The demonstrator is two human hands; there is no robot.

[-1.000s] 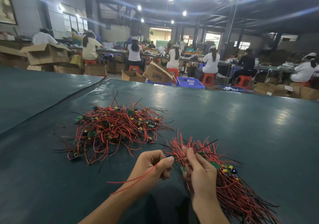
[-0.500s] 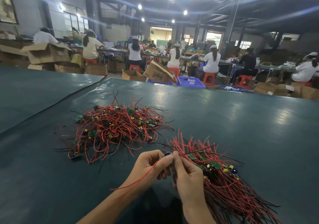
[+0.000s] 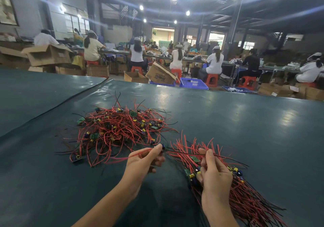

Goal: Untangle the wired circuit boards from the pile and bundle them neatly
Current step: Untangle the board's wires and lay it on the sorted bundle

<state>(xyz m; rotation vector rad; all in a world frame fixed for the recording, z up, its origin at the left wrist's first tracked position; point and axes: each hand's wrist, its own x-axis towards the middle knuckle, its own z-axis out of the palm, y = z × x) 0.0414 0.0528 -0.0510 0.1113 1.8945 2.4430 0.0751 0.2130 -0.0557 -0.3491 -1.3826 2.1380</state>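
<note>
Our left hand pinches one wired board between thumb and forefinger, our right hand beside it clasps the bundle, and its trailing red leads could snag on the pile just beyond the left hand if we tug, dragging other boards along.

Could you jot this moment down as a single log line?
left hand: pinches one wired board | right hand: grips bundle | pile: tangled, on green table

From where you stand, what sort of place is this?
Likely an electronics assembly workshop: rows of workers on red stools, cardboard boxes, and a pile of wired circuit boards on the table.
</note>
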